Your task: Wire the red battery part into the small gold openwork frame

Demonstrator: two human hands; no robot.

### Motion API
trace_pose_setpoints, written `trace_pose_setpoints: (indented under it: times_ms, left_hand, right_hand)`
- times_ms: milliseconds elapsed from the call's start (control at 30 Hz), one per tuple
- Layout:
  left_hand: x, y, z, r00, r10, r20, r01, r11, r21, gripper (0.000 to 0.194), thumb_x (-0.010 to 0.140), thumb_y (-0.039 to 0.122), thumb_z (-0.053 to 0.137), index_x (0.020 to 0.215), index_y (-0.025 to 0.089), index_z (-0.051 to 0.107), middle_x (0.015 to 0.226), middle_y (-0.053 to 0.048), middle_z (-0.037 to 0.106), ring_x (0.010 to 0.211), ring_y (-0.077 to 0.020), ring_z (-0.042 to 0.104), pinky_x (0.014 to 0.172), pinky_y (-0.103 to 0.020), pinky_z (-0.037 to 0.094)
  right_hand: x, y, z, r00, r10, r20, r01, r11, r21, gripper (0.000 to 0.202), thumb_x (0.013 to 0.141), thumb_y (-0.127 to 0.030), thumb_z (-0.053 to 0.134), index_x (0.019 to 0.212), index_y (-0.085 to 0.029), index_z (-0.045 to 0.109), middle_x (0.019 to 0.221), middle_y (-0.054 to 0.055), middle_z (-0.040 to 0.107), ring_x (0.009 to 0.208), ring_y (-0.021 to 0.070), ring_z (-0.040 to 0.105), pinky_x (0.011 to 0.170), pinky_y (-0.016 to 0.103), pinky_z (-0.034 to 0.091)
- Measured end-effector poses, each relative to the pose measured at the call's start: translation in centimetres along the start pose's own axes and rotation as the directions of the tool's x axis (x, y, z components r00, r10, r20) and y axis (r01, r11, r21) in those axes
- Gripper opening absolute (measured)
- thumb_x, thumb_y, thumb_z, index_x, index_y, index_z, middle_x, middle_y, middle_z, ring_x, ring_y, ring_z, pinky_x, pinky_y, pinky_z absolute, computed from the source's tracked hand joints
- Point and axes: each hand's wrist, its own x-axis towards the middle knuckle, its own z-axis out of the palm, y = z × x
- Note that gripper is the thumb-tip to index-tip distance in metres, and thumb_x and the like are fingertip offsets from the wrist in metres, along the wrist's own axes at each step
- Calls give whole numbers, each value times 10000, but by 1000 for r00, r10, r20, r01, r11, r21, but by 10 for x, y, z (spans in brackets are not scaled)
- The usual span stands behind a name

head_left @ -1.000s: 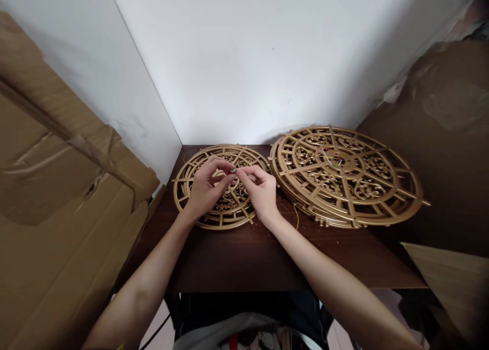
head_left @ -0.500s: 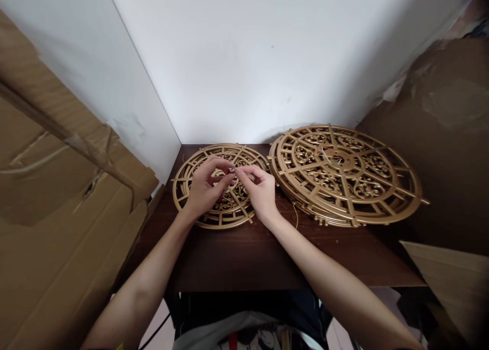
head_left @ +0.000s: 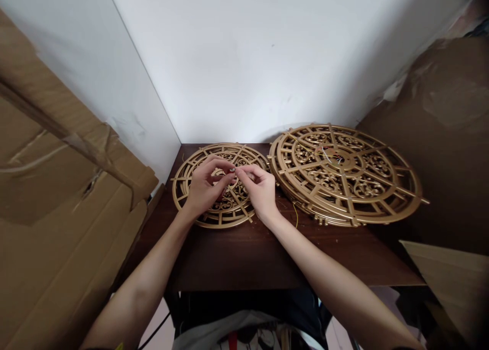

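My left hand [head_left: 208, 183] and my right hand [head_left: 260, 187] meet fingertip to fingertip above a round gold openwork panel [head_left: 214, 219]. Between them is a small shiny metal piece [head_left: 233, 170], too small to name. Both hands are closed in a pinch at it, thumbs against forefingers. Something red shows partly below my left hand, mostly hidden. Beneath my hands the gold panel lies flat on a dark brown table [head_left: 237, 263], its scrollwork centre partly covered by my fingers.
To the right lies a stack of larger gold openwork discs [head_left: 351, 187], with thin coloured wires [head_left: 331, 156] at its centre. A yellow wire [head_left: 296, 216] hangs at the stack's near edge. Cardboard [head_left: 57, 212] stands at left, more cardboard [head_left: 439, 136] at right, a white wall [head_left: 237, 59] behind.
The small metal piece and the fingertips have shifted very slightly, and less of the piece shows now. The arms, panel and stack stay in place.
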Motion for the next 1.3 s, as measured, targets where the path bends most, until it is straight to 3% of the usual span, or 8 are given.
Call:
trace_pose_setpoints:
  times_ms: [1300]
  left_hand:
    - [0, 3, 0, 997, -58, -41, 56, 998, -43, 128, 754, 203, 726, 868, 188, 671, 917, -35, 537, 826, -148, 586, 597, -230, 547]
  right_hand:
    - [-1, 1, 0, 1000, -15, 10, 15, 1000, -24, 114, 786, -295, 679, 786, -186, 712, 783, 25, 684, 764, 157, 619, 727, 290, 494]
